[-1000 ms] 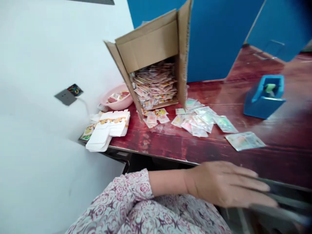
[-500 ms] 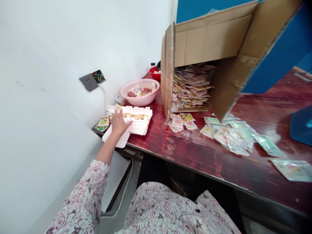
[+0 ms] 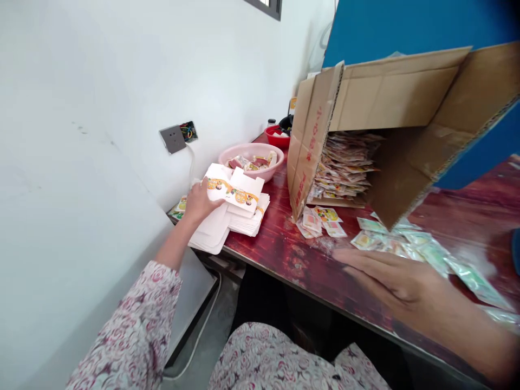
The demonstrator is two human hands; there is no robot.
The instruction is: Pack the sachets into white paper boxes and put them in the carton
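raising a carton blank (image 3: 235, 188) off its stack (image 3: 247, 222), left fingers (image 3: 202, 190) gripping, right fingers (image 3: 365, 264) spread

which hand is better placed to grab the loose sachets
Right, probably: the right hand is next to the loose sachets, while the left hand is farther away on the white cardboard blanks.
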